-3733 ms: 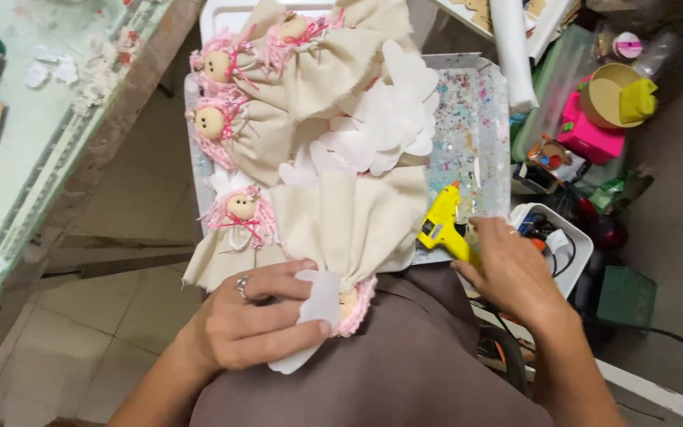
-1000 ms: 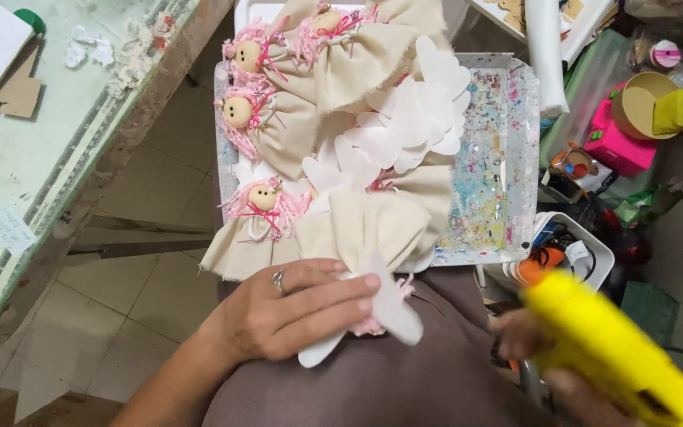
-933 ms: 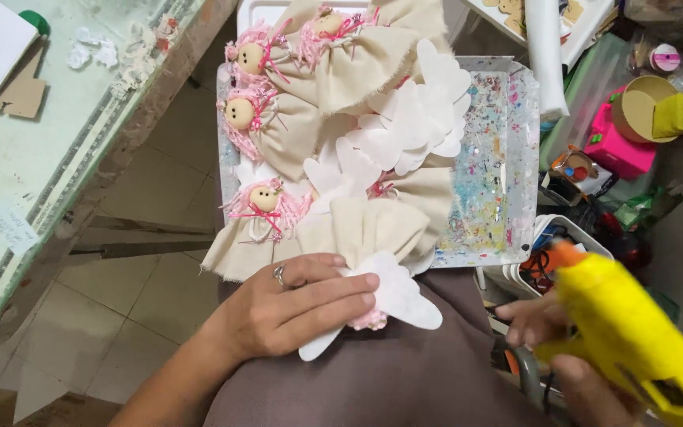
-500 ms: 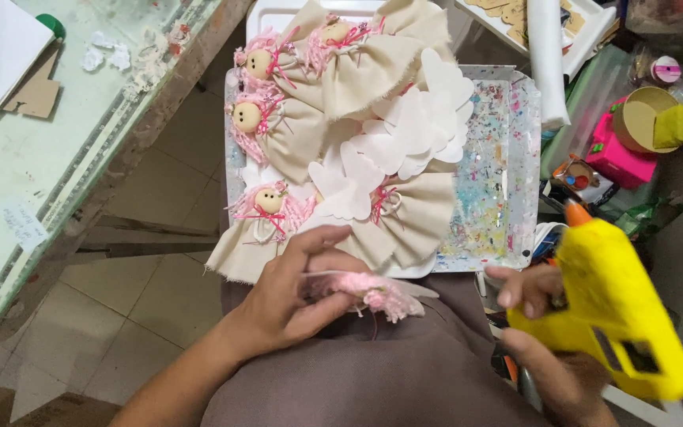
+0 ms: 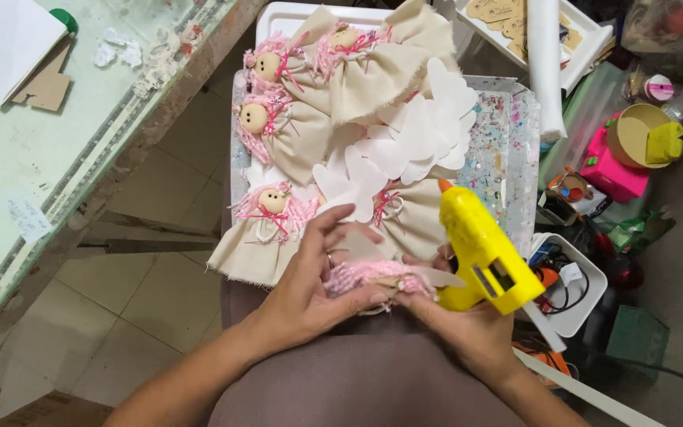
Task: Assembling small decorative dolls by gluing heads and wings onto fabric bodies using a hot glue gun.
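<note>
Now my right hand (image 5: 468,332) had brought the yellow glue gun (image 5: 480,253) in from the side, fingers wrapped around its grip, nozzle tilted up beside the doll. My left hand (image 5: 318,285) had curled closed over the pink-haired doll (image 5: 373,277) on my lap, its white felt wings (image 5: 432,275) turned out toward the gun, so gluing looked near. I counted 4 finished dolls (image 5: 266,209) on the speckled tray (image 5: 507,158), plus a pile of cut wings (image 5: 424,134).

Soft even light, sharp (faint shadows)
</note>
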